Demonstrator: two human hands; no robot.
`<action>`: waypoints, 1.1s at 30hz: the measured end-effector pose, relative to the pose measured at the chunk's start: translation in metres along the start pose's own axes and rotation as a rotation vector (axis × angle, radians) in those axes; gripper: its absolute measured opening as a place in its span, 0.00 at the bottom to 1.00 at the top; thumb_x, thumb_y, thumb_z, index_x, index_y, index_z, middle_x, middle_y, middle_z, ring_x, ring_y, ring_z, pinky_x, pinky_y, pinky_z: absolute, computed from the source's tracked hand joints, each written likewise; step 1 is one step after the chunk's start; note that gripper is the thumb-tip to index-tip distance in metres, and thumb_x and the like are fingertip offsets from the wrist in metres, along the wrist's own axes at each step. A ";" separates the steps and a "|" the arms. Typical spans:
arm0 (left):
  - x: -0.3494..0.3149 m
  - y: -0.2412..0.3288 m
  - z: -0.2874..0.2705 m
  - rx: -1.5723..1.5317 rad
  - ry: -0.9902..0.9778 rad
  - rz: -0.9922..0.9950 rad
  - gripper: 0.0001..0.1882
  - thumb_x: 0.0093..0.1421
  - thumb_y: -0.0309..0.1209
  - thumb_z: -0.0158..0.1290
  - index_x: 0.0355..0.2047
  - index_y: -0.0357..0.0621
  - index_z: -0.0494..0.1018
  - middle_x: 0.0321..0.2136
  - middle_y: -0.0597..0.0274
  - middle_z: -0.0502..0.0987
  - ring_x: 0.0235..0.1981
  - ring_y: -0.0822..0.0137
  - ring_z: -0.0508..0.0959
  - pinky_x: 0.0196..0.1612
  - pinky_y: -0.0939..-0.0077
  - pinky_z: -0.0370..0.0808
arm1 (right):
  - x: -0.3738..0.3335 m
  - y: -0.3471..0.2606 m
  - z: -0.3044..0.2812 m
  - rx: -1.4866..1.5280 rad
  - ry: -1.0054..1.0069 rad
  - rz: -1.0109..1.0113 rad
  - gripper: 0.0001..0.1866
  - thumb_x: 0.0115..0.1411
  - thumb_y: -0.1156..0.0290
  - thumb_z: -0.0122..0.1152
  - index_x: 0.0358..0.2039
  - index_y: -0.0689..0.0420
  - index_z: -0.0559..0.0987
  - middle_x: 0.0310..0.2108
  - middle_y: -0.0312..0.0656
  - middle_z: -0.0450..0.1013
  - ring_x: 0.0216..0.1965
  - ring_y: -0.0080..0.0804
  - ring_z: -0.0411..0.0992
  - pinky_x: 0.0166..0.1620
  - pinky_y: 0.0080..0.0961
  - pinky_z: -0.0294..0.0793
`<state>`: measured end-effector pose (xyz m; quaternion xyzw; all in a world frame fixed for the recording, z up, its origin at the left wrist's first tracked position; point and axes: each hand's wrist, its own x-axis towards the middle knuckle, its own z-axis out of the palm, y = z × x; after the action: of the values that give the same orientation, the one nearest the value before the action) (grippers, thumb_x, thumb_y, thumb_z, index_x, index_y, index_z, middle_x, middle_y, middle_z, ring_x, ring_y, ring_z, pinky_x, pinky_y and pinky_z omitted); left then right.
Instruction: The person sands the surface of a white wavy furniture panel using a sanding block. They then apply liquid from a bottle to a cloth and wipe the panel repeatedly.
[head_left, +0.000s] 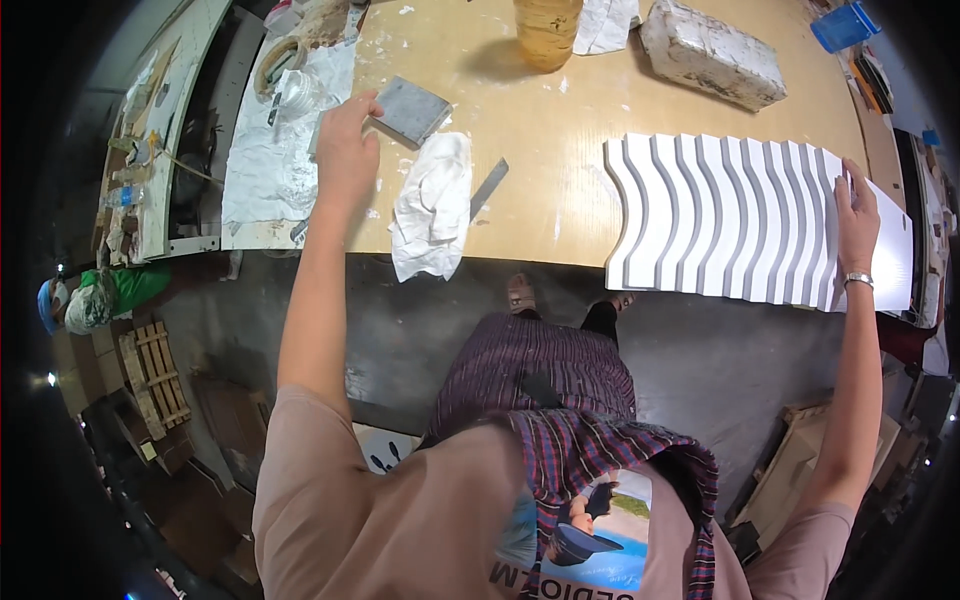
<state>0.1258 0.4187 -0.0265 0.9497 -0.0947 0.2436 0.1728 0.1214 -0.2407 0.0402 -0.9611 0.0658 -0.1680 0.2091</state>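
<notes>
My left hand (348, 150) is on the left part of the table, fingers stretched toward the near-left corner of a flat grey block (412, 110). Its fingertips are at the block's edge, and I cannot tell whether they press on it. A crumpled white cloth (433, 205) lies just right of that hand, with a thin grey strip (489, 190) beside it. At the right, my right hand (858, 215) rests with extended fingers against the right end of a row of white wavy-edged strips (725, 220). These strips lie side by side, grey along their edges.
A flat white panel (890, 245) extends beyond my right hand. Farther back are a stained whitish block (712, 55), a jar of amber liquid (547, 32) and a blue container (845, 27). A tape roll (278, 65) and a clear plastic cup (297, 93) sit on white sheeting at the left.
</notes>
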 end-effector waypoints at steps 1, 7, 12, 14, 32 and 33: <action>0.006 -0.002 0.002 -0.042 -0.012 -0.036 0.14 0.54 0.20 0.55 0.42 0.44 0.78 0.40 0.55 0.81 0.43 0.56 0.80 0.47 0.65 0.75 | 0.001 0.003 0.001 -0.002 0.005 -0.011 0.21 0.66 0.63 0.58 0.59 0.51 0.77 0.56 0.44 0.75 0.53 0.32 0.74 0.56 0.27 0.70; 0.000 -0.065 -0.009 0.095 -0.045 -0.446 0.10 0.57 0.31 0.57 0.40 0.46 0.78 0.36 0.57 0.82 0.40 0.55 0.81 0.44 0.61 0.76 | 0.000 0.017 -0.001 0.030 0.004 -0.001 0.21 0.67 0.63 0.57 0.60 0.50 0.76 0.58 0.43 0.74 0.57 0.33 0.72 0.58 0.27 0.69; -0.010 -0.081 -0.001 0.230 -0.145 -0.643 0.16 0.56 0.40 0.59 0.42 0.47 0.78 0.37 0.55 0.82 0.40 0.53 0.81 0.43 0.60 0.75 | -0.002 0.021 -0.005 -0.030 0.017 -0.026 0.21 0.67 0.64 0.58 0.59 0.50 0.76 0.57 0.44 0.75 0.55 0.32 0.73 0.57 0.27 0.69; -0.011 -0.092 0.002 0.244 -0.127 -0.583 0.17 0.56 0.40 0.59 0.43 0.46 0.78 0.39 0.53 0.82 0.42 0.50 0.80 0.45 0.58 0.75 | -0.001 0.023 0.001 0.009 0.024 -0.039 0.20 0.66 0.64 0.58 0.59 0.51 0.77 0.56 0.44 0.75 0.54 0.32 0.74 0.56 0.26 0.69; -0.097 0.227 0.046 -0.775 -0.382 -0.256 0.16 0.51 0.21 0.62 0.43 0.34 0.79 0.29 0.59 0.72 0.29 0.67 0.74 0.33 0.76 0.70 | -0.002 -0.003 -0.005 -0.044 0.019 -0.032 0.21 0.64 0.55 0.57 0.56 0.46 0.79 0.43 0.41 0.80 0.38 0.26 0.77 0.44 0.23 0.73; -0.095 0.230 0.050 -0.764 -0.371 -0.249 0.16 0.51 0.21 0.62 0.42 0.33 0.79 0.29 0.58 0.72 0.28 0.67 0.74 0.33 0.76 0.70 | -0.001 0.000 -0.004 -0.031 0.020 -0.033 0.21 0.64 0.54 0.57 0.56 0.45 0.79 0.43 0.42 0.80 0.39 0.27 0.77 0.44 0.24 0.73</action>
<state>0.0046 0.1974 -0.0497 0.8495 -0.0923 -0.0061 0.5194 0.1188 -0.2422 0.0436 -0.9635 0.0544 -0.1801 0.1906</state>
